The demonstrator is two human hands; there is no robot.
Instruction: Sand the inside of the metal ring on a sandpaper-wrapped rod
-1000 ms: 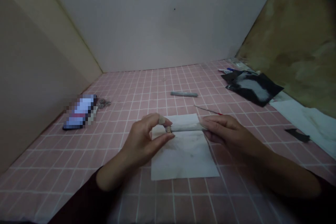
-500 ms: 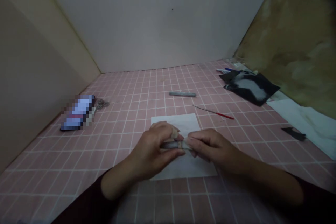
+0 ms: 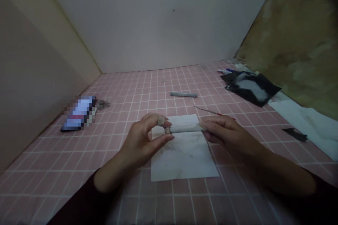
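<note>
Nearest me, my left hand (image 3: 139, 140) pinches one end of a pale paper roll (image 3: 185, 128) and my right hand (image 3: 227, 135) grips the other, over a white paper sheet (image 3: 182, 161). A grey stick (image 3: 183, 94) lies farther off, upper center.

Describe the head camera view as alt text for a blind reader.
A left hand and right hand hold a pale rolled tube level above white paper on pink tile. A grey stick and thin red-tipped rod lie beyond.
</note>
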